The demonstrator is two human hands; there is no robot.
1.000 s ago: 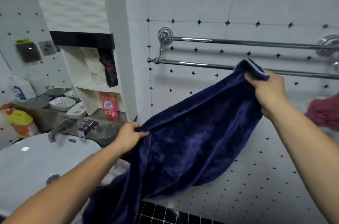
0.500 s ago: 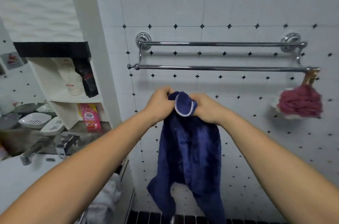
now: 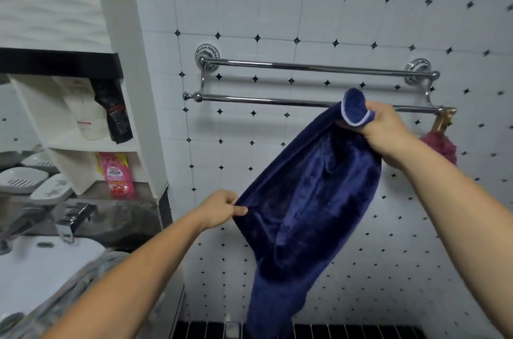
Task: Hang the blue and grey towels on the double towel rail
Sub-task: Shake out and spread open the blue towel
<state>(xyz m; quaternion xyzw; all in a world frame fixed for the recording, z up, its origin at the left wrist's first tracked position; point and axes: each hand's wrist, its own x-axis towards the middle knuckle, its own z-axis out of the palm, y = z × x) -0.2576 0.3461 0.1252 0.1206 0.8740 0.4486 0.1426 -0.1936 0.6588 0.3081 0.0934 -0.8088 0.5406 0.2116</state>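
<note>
White tiled wall point(image 3: 277, 19) with small black diamond insets fills the background; a strip of black tile runs along the frame at 6 o'clock.

Blue towel point(image 3: 305, 213): dark plush with a pale trimmed edge. It is stretched on a diagonal between both hands and hangs on neither bar. Its loose end drops toward 6 o'clock.

Right arm: reaches in from 4 o'clock, forearm raised.

Left arm: reaches in from 7 o'clock, lower than the right.

Sink point(image 3: 41, 269): white, at 8 o'clock. A pale grey cloth point(image 3: 97, 269) lies at its edge, too blurred to identify.

Shelf unit point(image 3: 83, 144): white, at 9 o'clock, holding a black tube point(image 3: 113, 111) and a pink pouch point(image 3: 118, 175).

Double towel rail point(image 3: 277, 65): chrome, two bare bars on the wall at 12 o'clock.

Right hand point(image 3: 385, 130): fingers curled tight round the towel's bunched top corner, with the trimmed edge poking out above the fist. It is held in front of the lower bar near the bar's right end. Contact between towel and bar cannot be told.

Left hand point(image 3: 219, 208): thumb and fingers pinch the towel's side edge, at 7 o'clock from the right hand and well below the rail.

Bath puff point(image 3: 441, 145): dark red, hanging at the lower bar's right end, at 3 o'clock, partly behind the right wrist.
</note>
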